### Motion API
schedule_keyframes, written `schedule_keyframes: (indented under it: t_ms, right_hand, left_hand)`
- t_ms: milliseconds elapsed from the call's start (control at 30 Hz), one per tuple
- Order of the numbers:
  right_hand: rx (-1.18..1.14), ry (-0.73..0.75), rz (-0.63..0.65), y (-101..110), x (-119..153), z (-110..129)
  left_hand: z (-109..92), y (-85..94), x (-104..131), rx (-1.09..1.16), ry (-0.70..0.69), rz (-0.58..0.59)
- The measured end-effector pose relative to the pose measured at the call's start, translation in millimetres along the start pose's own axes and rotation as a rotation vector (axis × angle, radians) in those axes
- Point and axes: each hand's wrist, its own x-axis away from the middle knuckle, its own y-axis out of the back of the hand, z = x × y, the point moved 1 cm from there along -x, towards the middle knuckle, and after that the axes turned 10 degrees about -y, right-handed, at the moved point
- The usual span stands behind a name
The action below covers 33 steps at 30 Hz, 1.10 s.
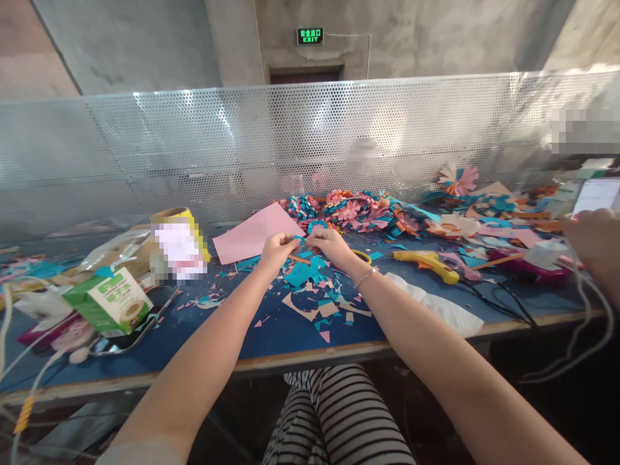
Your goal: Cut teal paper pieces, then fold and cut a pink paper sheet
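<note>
Side by side above the blue table (271, 339), both of my hands are closed in a pinch. My left hand (278, 250) has its fingertips on a small piece of blue paper (298, 238). Close to it, my right hand (332, 244) pinches at the same blue paper, its fingertips nearly meeting the left ones. Just behind the right fingers shows a blue fringed paper flower (317, 226); whether it is touched I cannot tell. A pink sheet of paper (256, 232) lies behind my left hand. Blue paper scraps (305, 274) lie beneath both hands.
Yellow hot glue gun (426, 263) with a black cord lies at right, near white tissue (436, 303). Fringed paper flowers (351, 210) pile up along the perforated metal screen (194, 142). A green-and-white box (111, 300) stands at left. Another person's hand (593, 242) holds a phone at far right.
</note>
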Motion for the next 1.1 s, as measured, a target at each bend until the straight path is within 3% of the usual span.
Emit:
schedule_keyframes:
  t_ms: [200,567,833,967,1100]
  right_hand:
    - [0.057,0.038,0.050,-1,1,-1]
    - [-0.004,0.127,0.050,0,5,5]
    - [0.110,0.150,-0.022,-1,2,2]
    - [0.262,0.260,-0.138,1,1,2]
    - [0.369,0.354,-0.172,1,3,5]
  left_hand:
    - [1,-0.2,0,-0.065,-0.028,0.053]
    - [1,-2.5,4,0.068,-0.060,0.127]
    - [4,1.5,1,0.018,-0.036,-0.010]
    - [-1,-0.4,3,0.078,-0.009,-0.091]
    - [-5,-2.1,4,0.114,0.022,-0.115]
